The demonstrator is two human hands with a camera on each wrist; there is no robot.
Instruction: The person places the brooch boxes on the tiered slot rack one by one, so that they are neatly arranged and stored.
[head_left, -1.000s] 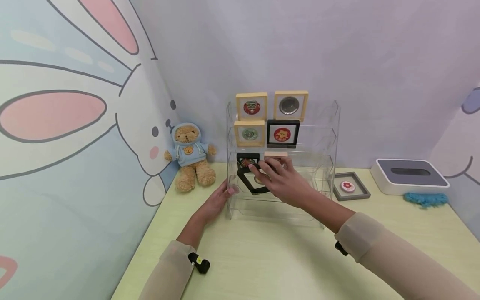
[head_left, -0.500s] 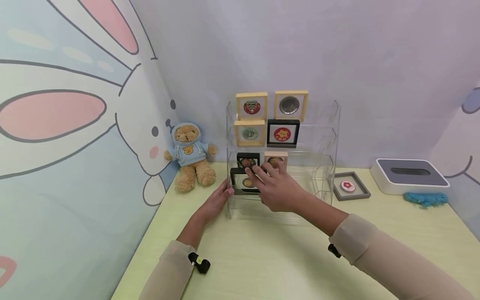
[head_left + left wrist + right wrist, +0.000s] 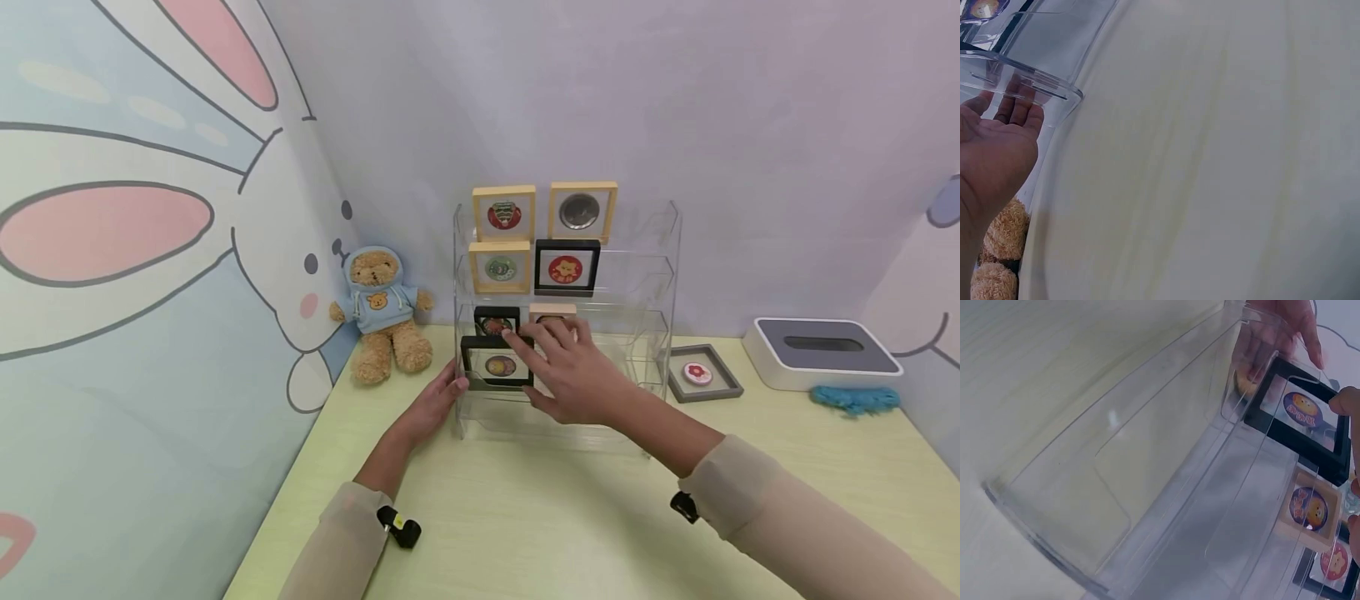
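A clear acrylic tiered rack [image 3: 555,417] holds square frames with round badges in them. At its left side my left hand [image 3: 431,406] rests, and the left wrist view shows its fingers [image 3: 1021,111] fairly straight against the clear plastic. A black frame [image 3: 467,367] with a round badge stands upright in a low tier at the left. My right hand [image 3: 573,371] is beside it, the index fingertip [image 3: 510,335] at its top edge. In the right wrist view this black frame [image 3: 1310,450] leans in its tier behind a clear lip, with a fingertip [image 3: 1346,401] on its edge.
Behind stand a smaller black frame [image 3: 497,312], a pinkish frame [image 3: 546,309] and several upper frames. A teddy bear [image 3: 378,308] sits left. To the right are a grey frame [image 3: 731,385] with a badge, a tissue box [image 3: 825,354] and a fluffy blue thing [image 3: 855,400].
The black frame has gone from tilted in my right hand to upright at the rack's left. My right fingers have loosened from it and drawn slightly right. The left hand stays put.
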